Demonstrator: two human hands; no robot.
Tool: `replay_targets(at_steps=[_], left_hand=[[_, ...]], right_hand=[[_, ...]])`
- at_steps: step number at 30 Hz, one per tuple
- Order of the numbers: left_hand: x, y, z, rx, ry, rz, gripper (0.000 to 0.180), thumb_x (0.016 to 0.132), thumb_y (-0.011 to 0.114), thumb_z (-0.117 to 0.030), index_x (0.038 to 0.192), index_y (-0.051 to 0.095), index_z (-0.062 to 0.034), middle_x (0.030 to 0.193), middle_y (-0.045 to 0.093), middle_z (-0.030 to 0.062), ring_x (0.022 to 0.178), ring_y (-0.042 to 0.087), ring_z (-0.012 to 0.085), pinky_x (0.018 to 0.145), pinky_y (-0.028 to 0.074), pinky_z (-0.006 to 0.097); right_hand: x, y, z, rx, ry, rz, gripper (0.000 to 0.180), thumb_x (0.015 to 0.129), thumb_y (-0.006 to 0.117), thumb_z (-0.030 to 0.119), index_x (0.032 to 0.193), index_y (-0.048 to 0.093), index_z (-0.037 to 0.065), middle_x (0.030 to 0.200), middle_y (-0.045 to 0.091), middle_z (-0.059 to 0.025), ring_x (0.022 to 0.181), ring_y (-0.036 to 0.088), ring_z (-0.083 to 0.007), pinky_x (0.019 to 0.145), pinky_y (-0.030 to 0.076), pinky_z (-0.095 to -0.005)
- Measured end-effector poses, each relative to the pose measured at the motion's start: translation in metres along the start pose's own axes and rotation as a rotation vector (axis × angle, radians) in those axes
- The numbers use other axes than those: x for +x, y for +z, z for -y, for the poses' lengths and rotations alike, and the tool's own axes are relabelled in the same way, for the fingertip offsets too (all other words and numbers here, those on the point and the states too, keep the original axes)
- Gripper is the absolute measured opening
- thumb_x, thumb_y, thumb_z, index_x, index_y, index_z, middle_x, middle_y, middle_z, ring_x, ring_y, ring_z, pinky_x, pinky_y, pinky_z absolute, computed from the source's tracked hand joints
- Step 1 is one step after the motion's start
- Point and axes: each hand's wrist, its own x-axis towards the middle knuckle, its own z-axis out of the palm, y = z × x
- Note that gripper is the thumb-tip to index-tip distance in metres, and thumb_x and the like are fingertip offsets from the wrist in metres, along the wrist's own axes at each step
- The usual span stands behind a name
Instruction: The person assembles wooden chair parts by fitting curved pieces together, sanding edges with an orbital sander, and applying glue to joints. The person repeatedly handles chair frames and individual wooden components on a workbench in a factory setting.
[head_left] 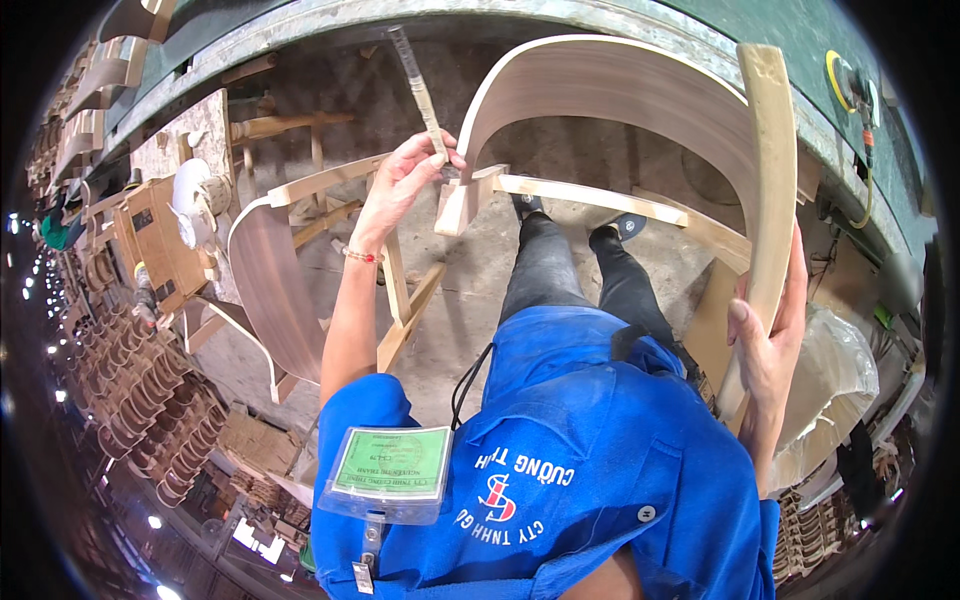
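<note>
In front of me is a wooden chair frame with a broad, curved bent-wood back (600, 75) and a pale rail (590, 197) across it. My left hand (405, 180) pinches a thin flat stick (420, 95), tan near the fingers and greyish toward its far tip; its exact kind is unclear. That hand is beside the frame's left corner joint (458, 205). My right hand (772, 335) is closed around a thick, upright chair leg (770, 180) on the right, thumb on the near side and fingers partly hidden behind it.
Another curved chair frame (275, 300) stands at left, near a round white disc-shaped thing (192, 205). Many curved wooden parts (150, 390) are stacked farther left. A green-topped bench (690, 15) runs along the far side, with a sander (855, 90) on it. Clear plastic wrapping (825, 375) is at right.
</note>
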Motion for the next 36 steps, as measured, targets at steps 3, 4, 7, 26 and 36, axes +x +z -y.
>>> replay_targets(at_steps=[3, 4, 7, 26, 36], left_hand=[[0.002, -0.009, 0.002, -0.069, 0.001, 0.083, 0.030, 0.098, 0.056, -0.024, 0.123, 0.055, -0.0073, 0.105, 0.065, 0.0041, 0.103, 0.060, 0.0142, 0.096, 0.046, 0.034], [0.002, -0.010, 0.003, -0.064, -0.004, 0.091, 0.029, 0.098, 0.055, -0.022, 0.122, 0.055, -0.0068, 0.105, 0.065, 0.0045, 0.103, 0.060, 0.0145, 0.096, 0.046, 0.035], [0.002, -0.014, 0.006, -0.084, 0.018, 0.126, 0.024, 0.099, 0.053, -0.016, 0.120, 0.056, -0.0046, 0.102, 0.065, 0.0048, 0.102, 0.060, 0.0144, 0.096, 0.045, 0.033], [-0.002, -0.012, 0.009, 0.026, 0.099, 0.177, 0.023, 0.099, 0.052, -0.016, 0.117, 0.057, -0.0022, 0.104, 0.063, 0.0050, 0.103, 0.059, 0.0146, 0.097, 0.044, 0.034], [-0.003, -0.012, 0.011, -0.060, 0.056, 0.186, 0.023, 0.099, 0.053, -0.016, 0.116, 0.056, -0.0019, 0.101, 0.063, 0.0051, 0.101, 0.059, 0.0142, 0.096, 0.045, 0.033]], right_hand=[[-0.006, 0.034, 0.018, 0.024, -0.048, -0.003, 0.096, 0.075, 0.075, 0.017, 0.152, 0.020, 0.004, 0.113, 0.059, -0.0072, 0.076, 0.052, -0.0077, 0.065, 0.045, -0.0218], [-0.008, 0.040, 0.024, 0.037, -0.027, 0.007, 0.097, 0.073, 0.075, 0.015, 0.152, 0.020, 0.003, 0.124, 0.054, -0.0086, 0.078, 0.053, -0.0083, 0.067, 0.046, -0.0227], [-0.014, 0.058, 0.037, 0.067, 0.037, 0.040, 0.099, 0.069, 0.074, 0.010, 0.152, 0.020, 0.001, 0.140, 0.046, -0.0101, 0.081, 0.054, -0.0091, 0.069, 0.047, -0.0239], [0.045, 0.107, 0.076, -0.487, -0.372, 0.256, 0.074, 0.078, 0.073, 0.018, 0.144, 0.042, 0.006, 0.140, 0.051, -0.0161, 0.124, 0.053, -0.0262, 0.105, 0.040, -0.0366], [0.062, 0.115, 0.101, -0.857, -0.287, 0.521, 0.068, 0.079, 0.068, 0.011, 0.143, 0.046, 0.015, 0.130, 0.058, -0.0167, 0.099, 0.059, -0.0295, 0.093, 0.045, -0.0384]])
